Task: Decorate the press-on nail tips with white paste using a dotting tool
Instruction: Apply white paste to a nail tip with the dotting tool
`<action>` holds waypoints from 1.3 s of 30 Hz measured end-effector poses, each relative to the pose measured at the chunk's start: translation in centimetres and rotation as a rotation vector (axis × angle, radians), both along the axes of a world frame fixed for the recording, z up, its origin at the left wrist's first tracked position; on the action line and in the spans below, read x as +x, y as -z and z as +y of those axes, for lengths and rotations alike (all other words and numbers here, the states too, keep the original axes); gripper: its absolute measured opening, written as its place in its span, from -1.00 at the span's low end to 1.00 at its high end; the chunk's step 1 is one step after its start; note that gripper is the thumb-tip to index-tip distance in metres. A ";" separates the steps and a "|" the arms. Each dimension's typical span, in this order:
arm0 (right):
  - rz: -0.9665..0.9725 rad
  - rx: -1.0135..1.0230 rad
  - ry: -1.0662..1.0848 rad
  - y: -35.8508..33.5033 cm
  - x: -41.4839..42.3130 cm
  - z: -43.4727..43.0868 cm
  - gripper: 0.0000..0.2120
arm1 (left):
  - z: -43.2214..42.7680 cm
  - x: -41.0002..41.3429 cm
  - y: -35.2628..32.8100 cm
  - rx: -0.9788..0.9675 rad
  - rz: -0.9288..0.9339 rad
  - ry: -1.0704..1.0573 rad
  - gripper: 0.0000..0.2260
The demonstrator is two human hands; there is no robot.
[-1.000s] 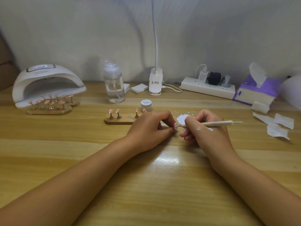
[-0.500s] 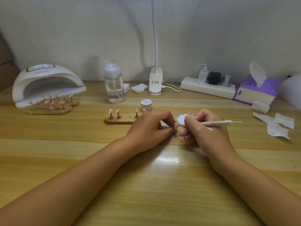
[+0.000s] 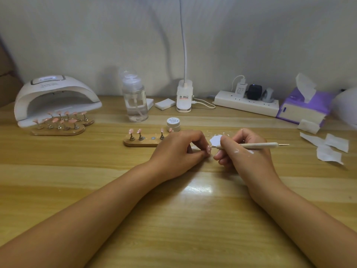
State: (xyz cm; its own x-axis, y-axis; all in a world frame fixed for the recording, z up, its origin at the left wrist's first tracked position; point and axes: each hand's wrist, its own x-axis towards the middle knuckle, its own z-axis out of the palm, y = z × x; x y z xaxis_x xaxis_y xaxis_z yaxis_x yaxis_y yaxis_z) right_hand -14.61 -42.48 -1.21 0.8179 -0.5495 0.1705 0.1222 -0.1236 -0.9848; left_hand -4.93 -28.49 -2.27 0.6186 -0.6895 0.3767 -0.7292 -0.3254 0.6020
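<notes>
- Your left forearm and your right forearm are both bare along the whole length that shows, from the lower edge of the view up to the wrists.
- Your left hand is bare as well, with only the smooth back, the knuckles and the curled fingers on show.
- Your right hand is bare too, but its back is marked with white paste.
- One mark is a small white blotch near the knuckle of the first finger.
- The other is a longer white streak just beside the blotch, nearer the outer edge of the hand.
- Your fingernails are too small to make out clearly.
</notes>
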 end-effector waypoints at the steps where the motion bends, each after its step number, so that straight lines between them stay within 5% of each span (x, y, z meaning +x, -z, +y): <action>1: -0.001 -0.001 -0.004 0.0 0.0 0.0 -0.77 | 0.0 0.0 0.0 -0.003 0.001 0.005 -0.87; 20: 0.016 -0.009 -0.006 -0.1 -0.1 0.0 -0.79 | 0.0 -0.2 -0.2 0.024 -0.032 -0.024 -0.76; 39: 0.029 -0.045 0.006 0.2 0.1 -0.1 -0.77 | -0.1 0.0 -0.1 0.003 -0.003 0.006 -0.88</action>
